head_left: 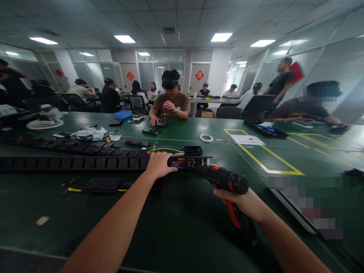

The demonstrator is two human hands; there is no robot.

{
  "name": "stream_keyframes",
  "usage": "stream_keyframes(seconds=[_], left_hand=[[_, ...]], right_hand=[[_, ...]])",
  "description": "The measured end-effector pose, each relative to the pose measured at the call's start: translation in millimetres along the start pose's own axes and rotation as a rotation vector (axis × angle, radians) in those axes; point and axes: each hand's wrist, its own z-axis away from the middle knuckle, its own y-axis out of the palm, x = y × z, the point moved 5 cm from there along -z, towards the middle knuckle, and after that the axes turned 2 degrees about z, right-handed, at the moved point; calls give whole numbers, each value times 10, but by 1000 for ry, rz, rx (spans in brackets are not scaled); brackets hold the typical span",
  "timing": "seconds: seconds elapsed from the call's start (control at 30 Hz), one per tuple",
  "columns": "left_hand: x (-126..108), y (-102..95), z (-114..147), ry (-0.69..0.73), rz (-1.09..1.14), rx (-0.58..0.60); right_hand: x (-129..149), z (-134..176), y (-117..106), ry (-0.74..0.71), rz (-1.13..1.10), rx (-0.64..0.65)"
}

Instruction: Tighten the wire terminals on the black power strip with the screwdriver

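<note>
head: hands (160, 164) grip a socket strip (106, 163) and drill (224, 178).

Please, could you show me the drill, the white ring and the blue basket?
Drill (225, 179), head view: upper body.
White ring (206, 140), head view: near rim.
Blue basket (124, 115), head view: front wall.

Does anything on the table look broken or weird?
The long power strip is open beside the left hand, showing coloured wires. A short socket piece nearby has wires poking out. It's odd because wires usually stay covered. Damage is unclear.
</note>
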Motion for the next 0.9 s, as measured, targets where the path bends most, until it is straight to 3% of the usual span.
stream_keyframes(seconds=[0.9], left_hand=[[2,5,-5,0,-5,2]], right_hand=[[27,0,8,-36,82,35]])
